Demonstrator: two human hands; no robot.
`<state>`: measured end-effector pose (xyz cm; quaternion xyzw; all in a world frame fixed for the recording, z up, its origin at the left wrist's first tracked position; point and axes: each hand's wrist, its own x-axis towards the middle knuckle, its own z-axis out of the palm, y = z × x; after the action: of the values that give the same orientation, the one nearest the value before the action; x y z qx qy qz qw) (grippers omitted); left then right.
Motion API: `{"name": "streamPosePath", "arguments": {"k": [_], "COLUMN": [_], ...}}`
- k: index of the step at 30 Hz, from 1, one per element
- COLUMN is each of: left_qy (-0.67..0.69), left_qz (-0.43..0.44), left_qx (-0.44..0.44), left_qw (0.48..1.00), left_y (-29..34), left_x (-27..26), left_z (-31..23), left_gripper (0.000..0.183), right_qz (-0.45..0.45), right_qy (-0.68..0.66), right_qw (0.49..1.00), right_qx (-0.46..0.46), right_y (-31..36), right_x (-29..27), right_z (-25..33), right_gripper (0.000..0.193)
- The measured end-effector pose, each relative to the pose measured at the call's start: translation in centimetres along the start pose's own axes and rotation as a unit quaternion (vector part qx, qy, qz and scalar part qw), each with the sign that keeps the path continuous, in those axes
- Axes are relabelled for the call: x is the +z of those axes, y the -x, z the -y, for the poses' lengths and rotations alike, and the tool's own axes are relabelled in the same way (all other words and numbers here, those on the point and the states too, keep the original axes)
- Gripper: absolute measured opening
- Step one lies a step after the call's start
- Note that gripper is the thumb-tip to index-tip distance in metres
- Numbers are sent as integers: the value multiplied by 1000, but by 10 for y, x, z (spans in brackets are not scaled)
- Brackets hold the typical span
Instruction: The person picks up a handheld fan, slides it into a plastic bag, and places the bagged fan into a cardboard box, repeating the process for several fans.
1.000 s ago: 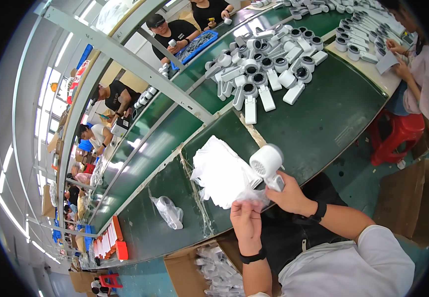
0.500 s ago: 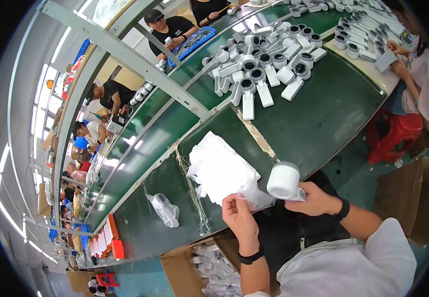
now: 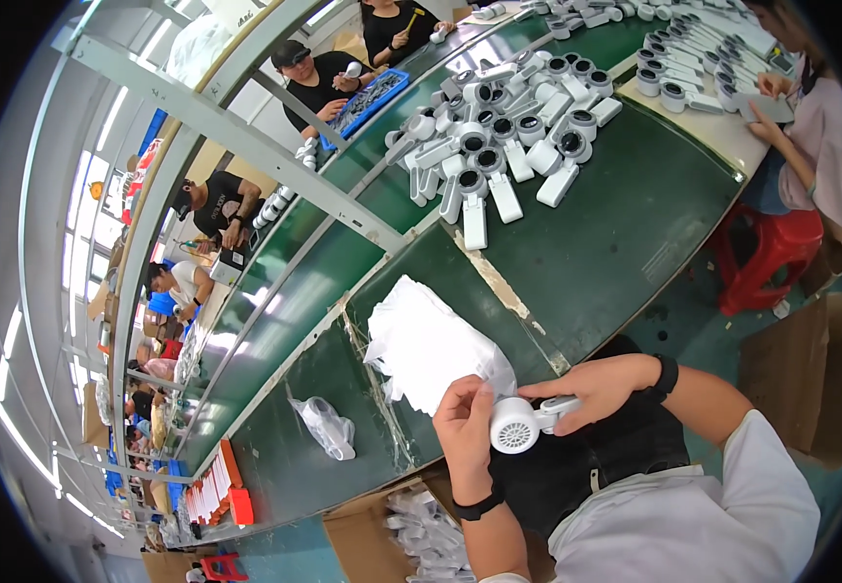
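Note:
My right hand (image 3: 591,396) grips a white handheld fan by its short handle, index finger stretched toward my left hand. The round grille (image 3: 515,433) of the fan faces up, low in front of me. My left hand (image 3: 464,413) is closed, with thumb and fingers pinching the near edge of a thin plastic bag at the corner of the stack of white bags (image 3: 426,342). The fan head touches or nearly touches my left fingers. Left of the stack lies a bagged white item (image 3: 326,428) on the green bench.
A heap of white fans (image 3: 499,136) covers the far bench, beside a metal frame post (image 3: 343,214). A cardboard box (image 3: 382,539) of bagged items stands under the bench edge. Orange trays (image 3: 215,486) stand at left. A co-worker sits at right by a red stool (image 3: 766,257).
My right hand has brought the fan left and down beside my left hand, turning its grille upward. My left hand stays at the bag's edge.

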<state>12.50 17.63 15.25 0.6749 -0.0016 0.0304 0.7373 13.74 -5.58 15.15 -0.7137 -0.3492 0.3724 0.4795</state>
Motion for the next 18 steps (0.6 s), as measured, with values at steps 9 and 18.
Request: {"name": "streamPosePath", "arguments": {"k": [9,18], "left_qy": [0,-241], "left_qz": [-41,-18], "left_qx": [-6,212], "left_qw": [999,947], "left_y": [3,9], "left_x": [-12,14], "left_z": [-4,-9], "left_gripper": [7,10], "right_qz": [-155,-311], "right_qy": [-122,-8], "right_qw": [978,950], "right_qx": [64,37], "right_y": [-9,-18], "right_x": [12,24], "right_z": [8,-2], "right_gripper": [77,73]}}
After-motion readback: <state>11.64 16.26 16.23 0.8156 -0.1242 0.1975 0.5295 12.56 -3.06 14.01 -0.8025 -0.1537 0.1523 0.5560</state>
